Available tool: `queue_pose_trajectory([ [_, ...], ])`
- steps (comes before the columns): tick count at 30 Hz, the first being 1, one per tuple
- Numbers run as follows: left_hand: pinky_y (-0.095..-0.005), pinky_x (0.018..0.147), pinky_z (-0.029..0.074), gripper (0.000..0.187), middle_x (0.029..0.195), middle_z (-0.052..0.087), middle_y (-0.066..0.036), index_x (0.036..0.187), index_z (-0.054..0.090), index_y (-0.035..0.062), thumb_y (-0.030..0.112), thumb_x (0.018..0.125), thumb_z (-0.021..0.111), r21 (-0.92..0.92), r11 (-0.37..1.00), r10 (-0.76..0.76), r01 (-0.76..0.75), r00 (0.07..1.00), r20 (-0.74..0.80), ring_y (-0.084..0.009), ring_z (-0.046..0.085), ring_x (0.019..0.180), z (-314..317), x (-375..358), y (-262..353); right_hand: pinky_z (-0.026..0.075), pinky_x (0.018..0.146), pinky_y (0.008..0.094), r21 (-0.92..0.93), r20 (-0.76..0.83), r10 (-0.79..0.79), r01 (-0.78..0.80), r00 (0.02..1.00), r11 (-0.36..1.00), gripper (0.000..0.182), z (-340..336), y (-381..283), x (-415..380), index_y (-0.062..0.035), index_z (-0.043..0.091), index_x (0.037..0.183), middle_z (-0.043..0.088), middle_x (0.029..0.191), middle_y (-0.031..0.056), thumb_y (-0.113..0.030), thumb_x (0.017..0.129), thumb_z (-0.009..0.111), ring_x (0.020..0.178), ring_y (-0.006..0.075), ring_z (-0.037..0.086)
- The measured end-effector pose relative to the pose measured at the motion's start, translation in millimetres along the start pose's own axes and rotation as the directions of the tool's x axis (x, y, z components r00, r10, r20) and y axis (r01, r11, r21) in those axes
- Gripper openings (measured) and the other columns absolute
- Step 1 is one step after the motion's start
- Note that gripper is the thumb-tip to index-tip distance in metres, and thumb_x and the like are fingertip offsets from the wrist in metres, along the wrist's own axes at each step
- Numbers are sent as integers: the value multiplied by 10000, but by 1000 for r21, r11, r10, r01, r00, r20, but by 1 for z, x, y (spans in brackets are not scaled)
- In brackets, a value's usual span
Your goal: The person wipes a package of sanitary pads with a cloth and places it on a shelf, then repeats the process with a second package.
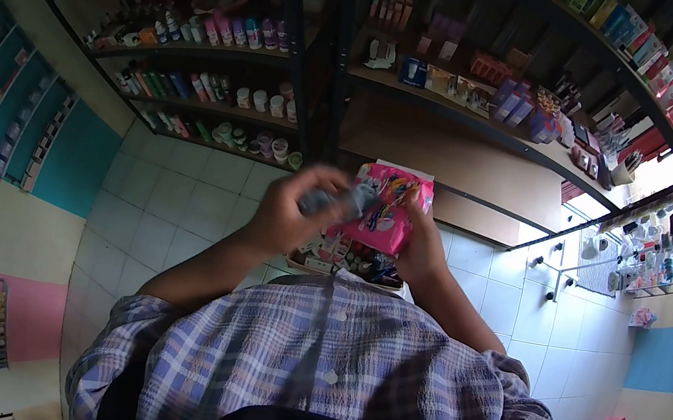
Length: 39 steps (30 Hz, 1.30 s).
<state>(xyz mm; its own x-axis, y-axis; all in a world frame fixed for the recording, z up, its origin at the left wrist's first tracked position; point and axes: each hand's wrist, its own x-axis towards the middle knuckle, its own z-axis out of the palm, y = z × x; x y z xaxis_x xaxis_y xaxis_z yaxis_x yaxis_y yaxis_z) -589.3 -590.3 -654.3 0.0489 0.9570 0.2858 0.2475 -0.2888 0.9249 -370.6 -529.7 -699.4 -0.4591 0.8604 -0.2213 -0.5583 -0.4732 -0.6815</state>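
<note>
In the middle of the head view my right hand (424, 242) grips a bright pink packet (387, 230) with a colourful printed front, thumb on its face. My left hand (288, 206) is closed around a dark grey wadded cloth (325, 199), smeared by motion. The cloth's far end overlaps the left part of the packet. Just below both hands, close to my chest, sits an open box (304, 264) of small mixed packaged goods, partly hidden by the packet and my shirt.
Dark-framed shelves stand ahead, with bottles and jars (261, 100) at left and boxed cosmetics (513, 103) at right. A bare wooden shelf board (453, 160) lies beyond the packet. Wall racks (12, 108) hang at left, and small hanging goods (664, 241) at right. White tiles (178, 191) cover the floor.
</note>
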Motion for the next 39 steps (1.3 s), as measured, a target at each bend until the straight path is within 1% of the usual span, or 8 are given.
queue_pose_trajectory([
  [5,-301,824,521,401,985,642,-50,1291,617,73,225,927,687,-160,980,53,-116,933,-355,-141,625,916,11,7,-16,538,968,493,-104,93,132,-122,987,987,559,14,16,-11,-123,258,1440,502,1339,132,-432,1025,470,1185,293,586],
  [10,-381,825,497,320,970,596,-55,1152,721,156,208,839,764,444,704,432,-554,831,351,-239,567,935,17,-13,24,550,930,466,193,249,331,-381,910,904,701,22,10,4,-85,451,1377,588,1260,159,-648,998,275,1131,282,620],
  [16,-389,769,481,412,969,568,-52,1199,695,143,144,794,772,641,698,428,-320,904,-15,-245,543,886,7,-14,19,522,987,436,60,146,227,-238,963,969,705,41,8,2,-82,470,1387,587,1295,153,-638,1008,260,1172,292,603],
  [22,-355,777,496,282,951,600,-71,1122,726,108,200,856,743,186,867,349,-463,828,439,-222,582,886,6,-26,24,552,923,433,66,50,86,-89,995,994,588,30,7,15,-64,458,1344,612,1241,154,-542,1044,293,1089,287,646],
  [26,-330,737,499,231,902,610,-61,1045,754,105,210,839,761,125,935,354,-332,896,-268,-193,599,830,-3,-29,27,519,959,368,48,46,-2,0,999,999,513,11,17,19,-48,455,1332,601,1224,125,-470,1059,351,1120,235,618],
  [32,-300,667,488,226,886,610,-59,1035,735,15,168,870,722,437,683,569,-585,801,183,-150,590,776,-16,-6,42,433,970,276,-453,391,-355,513,850,730,398,25,21,-7,-23,450,1325,579,1196,74,-322,1064,433,1094,133,553],
  [36,-298,664,489,183,879,606,-65,1018,751,49,127,856,714,411,898,294,-156,908,-298,-163,588,757,-32,-2,25,474,879,291,-567,416,-356,545,837,617,539,9,20,-8,18,472,1287,625,1065,86,-408,979,591,982,138,589],
  [39,-298,677,506,156,909,626,-94,1004,749,43,99,865,705,414,835,444,-362,888,-120,-198,629,768,-20,-15,48,498,827,307,-642,478,-357,597,803,482,559,12,17,-12,32,509,1240,643,974,103,-421,940,638,901,153,613],
])
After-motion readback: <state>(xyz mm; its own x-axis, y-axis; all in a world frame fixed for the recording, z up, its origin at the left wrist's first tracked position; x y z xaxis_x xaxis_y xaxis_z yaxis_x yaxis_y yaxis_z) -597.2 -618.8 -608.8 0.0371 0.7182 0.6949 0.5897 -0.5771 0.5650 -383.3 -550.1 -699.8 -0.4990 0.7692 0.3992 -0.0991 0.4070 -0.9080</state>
